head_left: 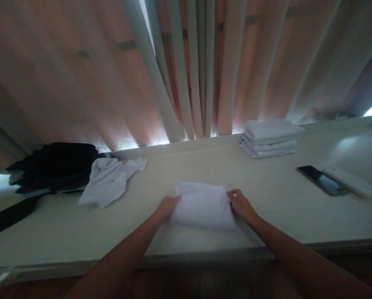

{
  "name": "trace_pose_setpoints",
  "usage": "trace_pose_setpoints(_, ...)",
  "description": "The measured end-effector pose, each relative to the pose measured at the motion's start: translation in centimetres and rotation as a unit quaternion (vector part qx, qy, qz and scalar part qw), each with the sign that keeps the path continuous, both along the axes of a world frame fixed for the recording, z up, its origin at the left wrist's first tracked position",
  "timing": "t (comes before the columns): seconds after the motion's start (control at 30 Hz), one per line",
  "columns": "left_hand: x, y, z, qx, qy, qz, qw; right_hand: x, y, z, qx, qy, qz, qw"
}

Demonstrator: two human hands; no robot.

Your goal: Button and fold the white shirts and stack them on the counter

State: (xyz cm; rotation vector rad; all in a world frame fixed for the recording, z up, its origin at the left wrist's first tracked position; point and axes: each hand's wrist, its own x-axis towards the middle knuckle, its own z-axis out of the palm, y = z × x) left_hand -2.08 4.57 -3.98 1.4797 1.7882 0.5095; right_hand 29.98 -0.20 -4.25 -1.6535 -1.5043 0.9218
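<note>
A folded white cloth garment (203,206) lies on the table in front of me, roughly rectangular; its exact kind does not show. My left hand (167,206) grips its left edge, the fingertips partly hidden by the fabric. On the opposite side my right hand (240,203) pinches the upper right edge, with the fingers curled. Behind it to the right stands a stack of folded white garments (269,137). A crumpled white garment (109,180) rests to the left, against the pile of black clothes.
The pile of black clothes (61,166) sits at the back left, with a dark strip (13,216) in front. A smartphone (323,180) and a white oblong object (352,182) lie at the right. Curtains (192,70) hang behind the pale table (64,236).
</note>
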Motion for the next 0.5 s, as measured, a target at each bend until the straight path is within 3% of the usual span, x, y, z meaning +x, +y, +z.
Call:
trace_pose_setpoints(0.07,0.2,-0.5,0.6,0.067,0.066,0.011,0.996,-0.8,-0.4,0.6,0.071,-0.095,-0.006,0.993)
trace_pose_setpoints(0.13,0.9,-1.2,1.1,0.189,0.165,-0.061,0.966,-2.4,-1.0,0.8,0.175,-0.232,0.062,0.955)
trace_pose_setpoints(0.2,1.9,-1.5,1.1,0.302,0.261,-0.204,0.894,-4.0,-1.5,0.3,0.22,-0.345,0.149,0.9)
trace_pose_setpoints(0.27,2.9,-1.3,0.5,0.337,0.316,-0.306,0.832,-5.2,-1.7,-0.5,0.188,-0.384,0.196,0.882)
trace_pose_setpoints(0.33,3.5,-0.6,-0.7,0.315,0.35,-0.318,0.823,-5.6,-1.6,-1.2,0.143,-0.391,0.203,0.886)
trace_pose_setpoints(0.5,3.1,1.3,-3.9,0.235,0.369,-0.304,0.846,-4.3,-1.2,-2.3,0.094,-0.374,0.191,0.903)
